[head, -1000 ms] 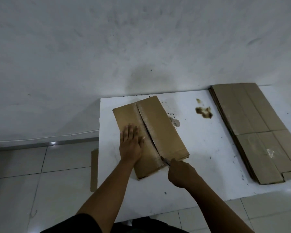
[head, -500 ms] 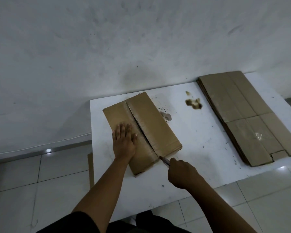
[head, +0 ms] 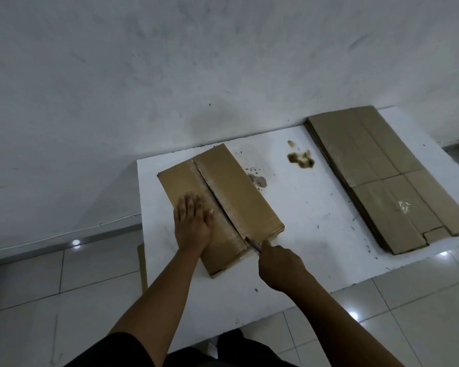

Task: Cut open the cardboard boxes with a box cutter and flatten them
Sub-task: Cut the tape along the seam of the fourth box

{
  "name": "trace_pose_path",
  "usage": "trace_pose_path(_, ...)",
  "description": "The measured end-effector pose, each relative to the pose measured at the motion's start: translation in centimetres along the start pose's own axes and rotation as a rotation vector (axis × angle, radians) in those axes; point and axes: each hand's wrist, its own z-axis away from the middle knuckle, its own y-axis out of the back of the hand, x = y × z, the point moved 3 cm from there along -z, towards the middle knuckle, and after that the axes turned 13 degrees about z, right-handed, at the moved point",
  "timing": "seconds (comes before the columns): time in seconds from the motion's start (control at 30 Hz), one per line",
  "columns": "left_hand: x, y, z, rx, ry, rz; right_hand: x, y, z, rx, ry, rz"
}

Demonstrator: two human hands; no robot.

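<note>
A brown cardboard box (head: 239,186) lies on the white table (head: 316,234), its top seam slit along the length. My left hand (head: 192,225) presses flat on the box's left flap, fingers straight. My right hand (head: 280,266) grips a box cutter (head: 252,243), whose blade meets the seam at the box's near end. Most of the cutter is hidden inside my fist.
A stack of flattened cardboard (head: 387,176) lies on the table's right side. Brown stains (head: 301,158) mark the tabletop near the wall. A cardboard piece (head: 142,266) leans beside the table's left edge over the tiled floor.
The view has shifted slightly; my right hand with the cutter stays at the seam's near end. My left hand keeps pressing the left flap.
</note>
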Motion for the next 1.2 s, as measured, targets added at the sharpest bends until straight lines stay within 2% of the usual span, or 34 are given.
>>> trace_pose_path(0.13,0.1,0.0,-0.1,-0.001,-0.007,-0.008,-0.3,-0.1,0.1,-0.017,0.015,0.02)
trace_pose_path(0.43,0.1,-0.1,-0.1,-0.024,0.026,-0.038,-1.7,-1.8,0.3,-0.007,-0.088,-0.004)
trace_pose_path(0.77,0.7,0.4,0.0,-0.049,0.047,-0.075,0.0,-2.0,1.5,-0.04,-0.1,-0.009)
trace_pose_path(0.87,1.6,1.0,-0.4,-0.098,0.053,-0.129,1.8,-2.5,0.9,0.004,-0.139,-0.085)
trace_pose_path(0.97,3.5,2.2,-1.3,-0.146,-0.02,-0.151,3.4,-4.1,-0.1,0.059,-0.09,-0.136)
trace_pose_path(1.1,5.4,3.7,-1.8,-0.243,-0.216,-0.147,5.7,-6.2,-0.3,-0.019,-0.022,-0.369)
trace_pose_path(1.2,6.3,3.9,-1.1,-0.396,-0.325,-0.1,6.9,-6.6,0.0,-0.065,-0.054,-0.797)
